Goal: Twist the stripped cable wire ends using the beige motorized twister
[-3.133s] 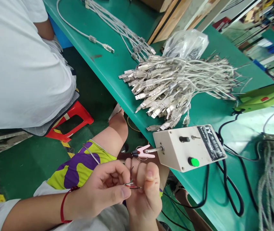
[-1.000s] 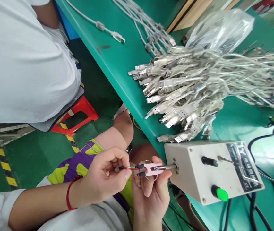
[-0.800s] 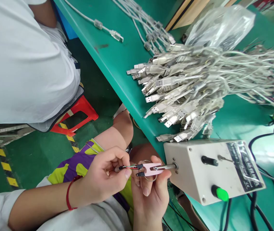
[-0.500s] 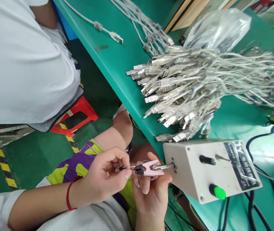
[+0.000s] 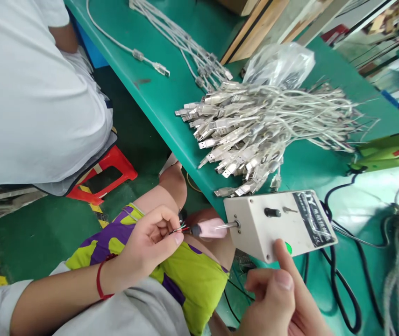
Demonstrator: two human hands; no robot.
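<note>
My left hand (image 5: 150, 235), a red string at its wrist, pinches a thin cable whose fine coloured wires (image 5: 182, 228) stick out past the fingertips. These wires run to the black tips of a pink clothespin (image 5: 210, 228), which looks smeared by motion. A metal shaft (image 5: 232, 225) from a beige box machine (image 5: 252, 228) carries the clothespin. My right hand (image 5: 283, 294) holds nothing; its index finger is stretched out at the green button (image 5: 288, 248) on the box, partly covering it, and its other fingers are curled.
A large pile of clear USB cables (image 5: 241, 126) lies on the green table (image 5: 157, 107) behind the box. Beyond it are a plastic bag (image 5: 280, 65) and a green tool (image 5: 392, 149). Black cords (image 5: 336, 275) trail at right. A person in white (image 5: 38, 93) sits at left.
My right hand has left the clothespin and moved right to the green button. The clothespin has gone from sharp to smeared. My left hand still pinches the cable.
</note>
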